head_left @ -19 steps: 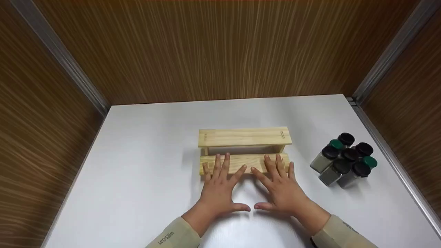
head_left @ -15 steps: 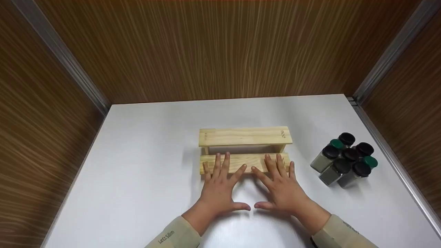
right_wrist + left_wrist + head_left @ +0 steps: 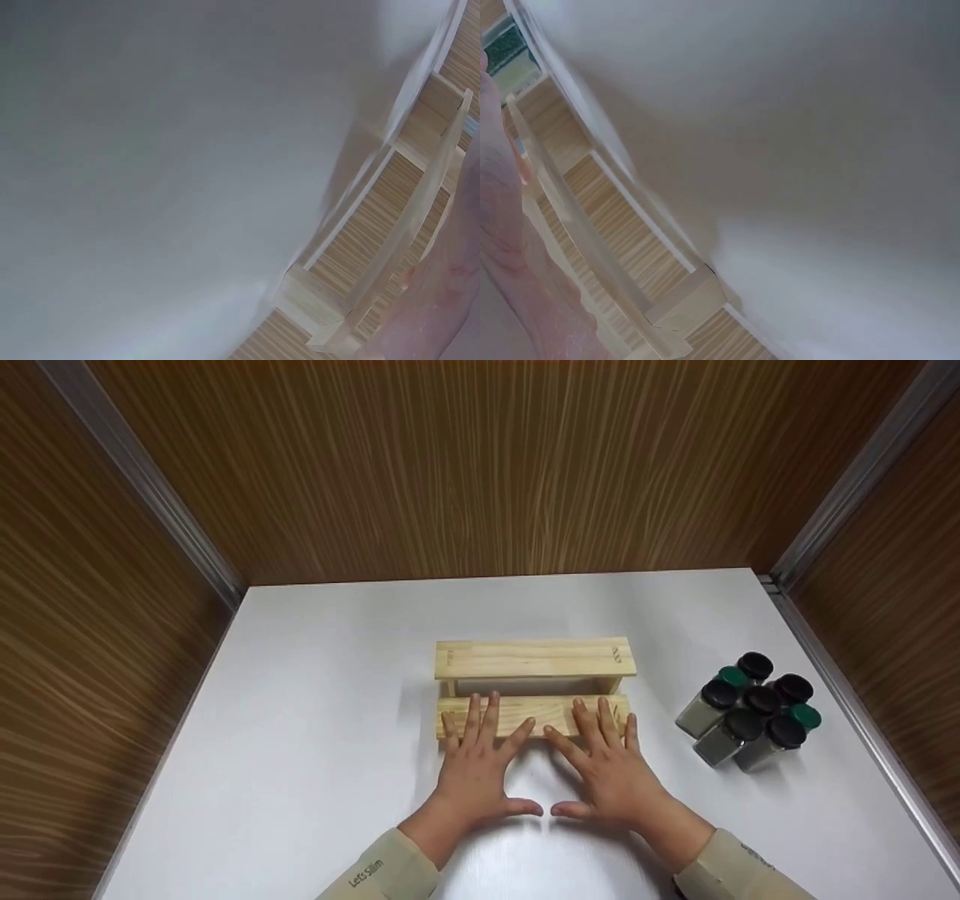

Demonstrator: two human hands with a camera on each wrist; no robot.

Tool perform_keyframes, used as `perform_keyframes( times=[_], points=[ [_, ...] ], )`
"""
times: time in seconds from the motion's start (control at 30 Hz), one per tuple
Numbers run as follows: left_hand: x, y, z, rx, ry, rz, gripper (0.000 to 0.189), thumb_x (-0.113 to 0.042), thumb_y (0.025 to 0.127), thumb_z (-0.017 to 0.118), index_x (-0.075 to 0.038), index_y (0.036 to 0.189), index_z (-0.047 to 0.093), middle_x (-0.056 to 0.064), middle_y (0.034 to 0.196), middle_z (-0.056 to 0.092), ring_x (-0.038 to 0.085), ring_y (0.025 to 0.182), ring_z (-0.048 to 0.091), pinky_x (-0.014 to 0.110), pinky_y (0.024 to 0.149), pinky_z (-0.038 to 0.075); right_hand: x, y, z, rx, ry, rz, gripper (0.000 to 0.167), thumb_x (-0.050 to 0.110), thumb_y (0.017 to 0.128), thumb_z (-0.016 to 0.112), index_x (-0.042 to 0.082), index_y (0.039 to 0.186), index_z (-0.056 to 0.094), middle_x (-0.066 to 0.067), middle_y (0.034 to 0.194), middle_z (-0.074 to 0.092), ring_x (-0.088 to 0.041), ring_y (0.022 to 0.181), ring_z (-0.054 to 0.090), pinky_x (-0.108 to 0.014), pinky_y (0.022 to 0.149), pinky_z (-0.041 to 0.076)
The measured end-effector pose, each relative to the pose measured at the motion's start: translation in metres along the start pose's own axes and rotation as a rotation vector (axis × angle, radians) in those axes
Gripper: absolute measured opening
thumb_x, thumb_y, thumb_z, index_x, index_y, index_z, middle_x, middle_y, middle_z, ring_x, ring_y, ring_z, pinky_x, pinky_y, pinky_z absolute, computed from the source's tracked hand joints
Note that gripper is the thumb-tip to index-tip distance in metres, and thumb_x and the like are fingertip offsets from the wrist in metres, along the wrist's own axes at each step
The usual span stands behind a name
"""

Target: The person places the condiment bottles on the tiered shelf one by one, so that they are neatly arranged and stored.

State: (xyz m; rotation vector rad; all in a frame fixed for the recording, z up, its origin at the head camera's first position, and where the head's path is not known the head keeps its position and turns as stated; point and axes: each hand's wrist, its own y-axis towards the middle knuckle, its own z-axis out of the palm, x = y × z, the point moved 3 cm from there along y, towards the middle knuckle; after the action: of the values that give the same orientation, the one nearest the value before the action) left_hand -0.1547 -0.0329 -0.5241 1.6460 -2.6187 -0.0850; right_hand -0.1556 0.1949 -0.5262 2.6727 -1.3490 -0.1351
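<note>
A two-step pale wooden rack (image 3: 532, 658) stands on the white table, its upper board behind the lower one. My left hand (image 3: 474, 780) lies palm down with spread fingers, their tips over the left part of the lower board. The right hand (image 3: 616, 780) mirrors it at the right part of that board, thumbs nearly meeting in front. Neither hand grips anything; whether the fingertips press on the board I cannot tell. The wrist views show the rack's front edge and legs, beside the left palm (image 3: 517, 247) and the right palm (image 3: 442, 285).
Several spice jars (image 3: 720, 735) with black and green caps stand clustered on the table (image 3: 322, 720) to the right of the rack. Wood-grain panels (image 3: 510, 472) enclose the table at the back and both sides.
Hands and rack hold nearly the same pose; the right hand has shifted very slightly left. The head view has moved a little.
</note>
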Motion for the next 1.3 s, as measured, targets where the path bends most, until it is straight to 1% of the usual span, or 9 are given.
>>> perform_keyframes(
  times=[0.17, 0.37, 0.53, 0.6, 0.77, 0.87, 1.0, 1.13, 1.3],
  points=[
    [0.003, 0.001, -0.017, -0.041, -0.057, 0.005, 0.126, -0.1, 0.067, 0.06, -0.041, 0.17, 0.018, 0.023, 0.175, -0.002, 0.049, 0.159, -0.001, 0.08, 0.117, 0.007, -0.004, -0.003, -0.014, -0.038, -0.022, 0.03, 0.113, 0.089, 0.076, 0.066, 0.028, 0.166, 0.038, -0.031, 0.171, 0.015, -0.064, 0.152, 0.013, -0.087, 0.108, 0.019],
    [0.019, -0.007, -0.04, -0.147, -0.137, -0.07, 0.128, -0.094, 0.067, 0.069, -0.039, 0.17, 0.018, 0.023, 0.175, -0.006, 0.048, 0.159, -0.006, 0.083, 0.115, 0.006, -0.012, -0.011, -0.038, -0.18, 0.032, 0.079, 0.109, 0.087, 0.08, 0.064, 0.028, 0.167, 0.031, -0.031, 0.171, 0.013, -0.062, 0.152, 0.013, -0.084, 0.112, 0.016],
    [0.034, -0.022, -0.038, -0.191, -0.285, -0.183, 0.123, -0.085, 0.073, 0.075, -0.035, 0.171, 0.019, 0.022, 0.176, -0.008, 0.047, 0.16, -0.008, 0.084, 0.114, 0.003, -0.028, -0.027, -0.048, -0.364, 0.15, 0.204, 0.103, 0.089, 0.09, 0.046, 0.024, 0.168, 0.029, -0.029, 0.171, 0.015, -0.058, 0.154, 0.015, -0.079, 0.116, 0.018],
    [0.039, -0.029, -0.033, -0.205, -0.357, -0.246, 0.121, -0.079, 0.076, 0.078, -0.031, 0.171, 0.021, 0.023, 0.175, -0.007, 0.049, 0.159, -0.006, 0.085, 0.113, 0.005, -0.037, -0.038, -0.05, -0.457, 0.205, 0.27, 0.102, 0.087, 0.091, 0.046, 0.021, 0.167, 0.03, -0.029, 0.17, 0.018, -0.059, 0.152, 0.017, -0.079, 0.116, 0.019],
    [0.051, -0.041, -0.026, -0.266, -0.525, -0.386, 0.119, -0.066, 0.082, 0.083, -0.025, 0.171, 0.016, 0.029, 0.173, -0.005, 0.057, 0.156, -0.002, 0.085, 0.112, 0.015, -0.062, -0.066, -0.061, -0.713, 0.298, 0.419, 0.108, 0.082, 0.089, 0.06, 0.009, 0.164, 0.031, -0.03, 0.168, 0.022, -0.057, 0.152, 0.02, -0.075, 0.119, 0.019],
    [0.058, -0.046, -0.021, -0.279, -0.614, -0.453, 0.119, -0.06, 0.085, 0.084, -0.025, 0.171, 0.009, 0.031, 0.172, -0.009, 0.059, 0.155, -0.004, 0.082, 0.113, 0.019, -0.075, -0.08, -0.065, -0.84, 0.371, 0.516, 0.12, 0.079, 0.085, 0.07, 0.001, 0.163, 0.023, -0.03, 0.169, 0.019, -0.048, 0.156, 0.017, -0.064, 0.124, 0.019],
    [0.066, -0.052, -0.016, -0.288, -0.704, -0.524, 0.12, -0.05, 0.087, 0.087, -0.022, 0.171, 0.006, 0.031, 0.172, -0.011, 0.058, 0.155, -0.002, 0.075, 0.112, 0.033, -0.089, -0.096, -0.063, -0.972, 0.55, 0.666, 0.128, 0.043, 0.08, 0.093, -0.006, 0.163, 0.009, -0.023, 0.171, 0.016, -0.03, 0.158, 0.018, -0.043, 0.127, 0.019],
    [0.07, -0.051, -0.012, -0.311, -0.837, -0.56, 0.119, -0.042, 0.09, 0.087, -0.017, 0.171, 0.004, 0.029, 0.173, -0.006, 0.055, 0.157, 0.004, 0.07, 0.109, 0.041, -0.102, -0.108, -0.054, -0.99, 0.755, 0.853, 0.131, 0.008, 0.077, 0.094, 0.005, 0.168, -0.001, -0.011, 0.172, 0.017, -0.021, 0.156, 0.023, -0.032, 0.125, 0.02],
    [0.074, -0.043, -0.003, -0.343, -1.038, -0.551, 0.117, -0.032, 0.091, 0.087, -0.012, 0.171, 0.004, 0.026, 0.174, 0.007, 0.049, 0.158, 0.014, 0.061, 0.122, 0.029, -0.111, -0.119, -0.038, -0.806, 0.979, 1.018, 0.128, 0.012, 0.092, 0.083, 0.026, 0.168, -0.018, -0.011, 0.173, 0.011, -0.028, 0.159, 0.017, -0.039, 0.129, 0.016]
  ],
)
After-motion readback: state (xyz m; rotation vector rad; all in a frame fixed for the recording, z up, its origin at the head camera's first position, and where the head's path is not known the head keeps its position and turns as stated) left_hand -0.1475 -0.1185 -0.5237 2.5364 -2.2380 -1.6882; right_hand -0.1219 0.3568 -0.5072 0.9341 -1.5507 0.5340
